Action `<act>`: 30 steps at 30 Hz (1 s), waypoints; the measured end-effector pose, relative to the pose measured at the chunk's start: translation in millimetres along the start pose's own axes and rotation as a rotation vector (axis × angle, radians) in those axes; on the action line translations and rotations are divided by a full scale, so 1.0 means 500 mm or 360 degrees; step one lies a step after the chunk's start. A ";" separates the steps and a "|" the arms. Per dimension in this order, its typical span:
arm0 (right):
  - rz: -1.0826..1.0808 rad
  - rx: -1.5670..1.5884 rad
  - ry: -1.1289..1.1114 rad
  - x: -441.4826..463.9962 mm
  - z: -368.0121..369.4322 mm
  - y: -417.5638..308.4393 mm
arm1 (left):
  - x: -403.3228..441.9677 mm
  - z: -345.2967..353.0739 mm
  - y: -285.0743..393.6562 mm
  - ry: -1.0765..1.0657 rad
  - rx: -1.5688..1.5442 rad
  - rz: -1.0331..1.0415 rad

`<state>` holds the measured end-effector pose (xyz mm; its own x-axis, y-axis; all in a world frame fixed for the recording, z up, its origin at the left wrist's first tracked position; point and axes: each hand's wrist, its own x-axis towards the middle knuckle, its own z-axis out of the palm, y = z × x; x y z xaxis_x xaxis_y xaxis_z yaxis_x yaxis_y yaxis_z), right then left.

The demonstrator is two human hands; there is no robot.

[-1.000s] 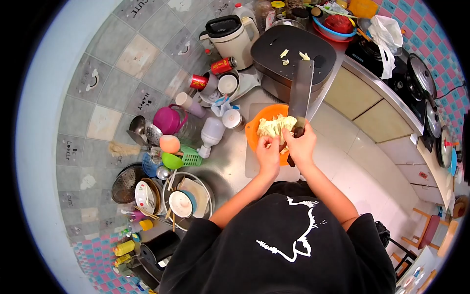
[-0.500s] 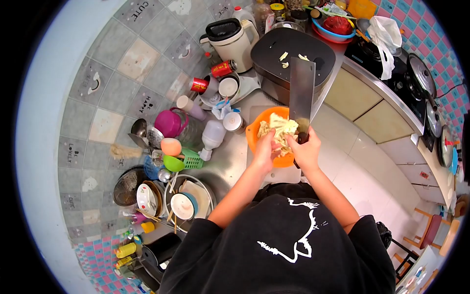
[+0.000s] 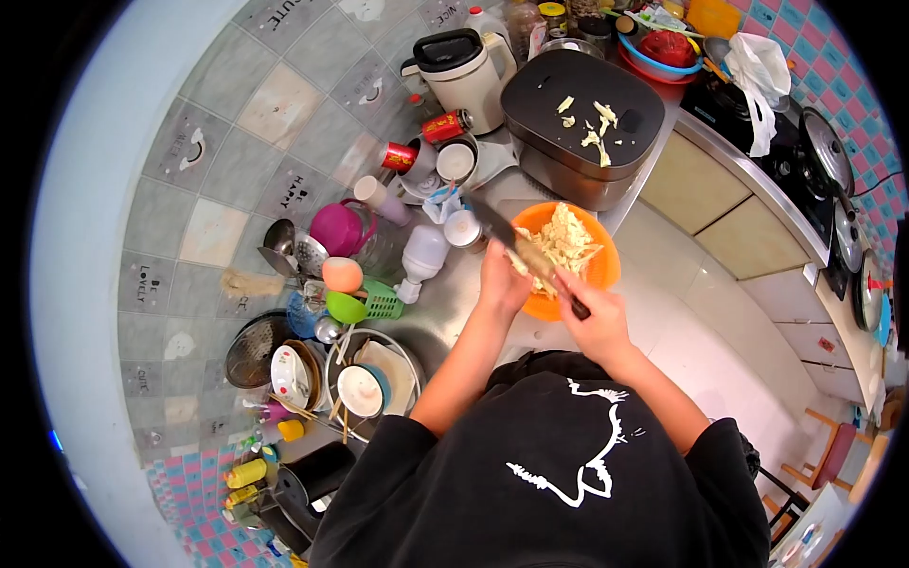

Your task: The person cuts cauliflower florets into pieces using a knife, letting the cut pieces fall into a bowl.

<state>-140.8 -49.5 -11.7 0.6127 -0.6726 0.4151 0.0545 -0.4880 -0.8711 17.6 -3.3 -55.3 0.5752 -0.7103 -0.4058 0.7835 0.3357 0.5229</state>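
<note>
My right hand (image 3: 598,320) grips the dark handle of a cleaver (image 3: 497,230). Its blade slants up and left across the near-left side of an orange bowl (image 3: 608,254), blurred by motion. Inside the bowl lies a heap of pale yellow, torn food pieces (image 3: 568,237). At the bowl's left edge is my left hand (image 3: 504,282), its fingers curled closed against the blade's lower side. Pale bits show by its fingertips, but whether it pinches them is hidden. More pale scraps (image 3: 598,137) lie on the black lid of a grey appliance (image 3: 540,95) behind the bowl.
A white lidded jar (image 3: 464,229) stands just left of the blade. Further left are a clear bottle (image 3: 423,254), a magenta jug (image 3: 336,233) and a metal basin (image 3: 409,364) with bowls. A cream-coloured jug appliance (image 3: 464,76) stands at the back; the stove (image 3: 729,123) is at the right.
The cleaver has swung from upright to leaning left. Both hands have moved apart from the heap, which now lies in the bowl. More scraps lie on the black lid. The view has shifted slightly.
</note>
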 end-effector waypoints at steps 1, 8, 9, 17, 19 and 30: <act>0.0060 -0.0051 -0.0169 -0.010 -0.007 -0.013 | 0.012 -0.024 -0.001 -0.0077 -0.0105 -0.0049; -0.0279 -0.0372 -0.0256 -0.025 -0.002 -0.043 | 0.022 -0.028 0.022 -0.0013 -0.0270 -0.0269; -0.0308 -0.0485 -0.0257 -0.024 -0.005 -0.049 | 0.020 -0.027 0.023 0.0010 -0.0272 -0.0270; -0.0325 -0.0663 -0.0258 -0.027 -0.007 -0.048 | 0.018 -0.029 0.029 -0.0214 -0.0128 -0.0289; -0.0295 -0.0630 -0.0372 -0.029 -0.010 -0.052 | 0.015 -0.021 0.029 -0.0220 -0.0090 -0.0273; -0.0209 -0.0706 -0.0311 -0.032 0.006 -0.059 | 0.017 -0.037 -0.003 0.0002 -0.0067 -0.0041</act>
<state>-149.8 -22.6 6.4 0.7615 -0.4938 0.4198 -0.1736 -0.7795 -0.6018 25.6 1.5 -73.2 0.5551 -0.7182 -0.4195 0.8071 0.3433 0.4804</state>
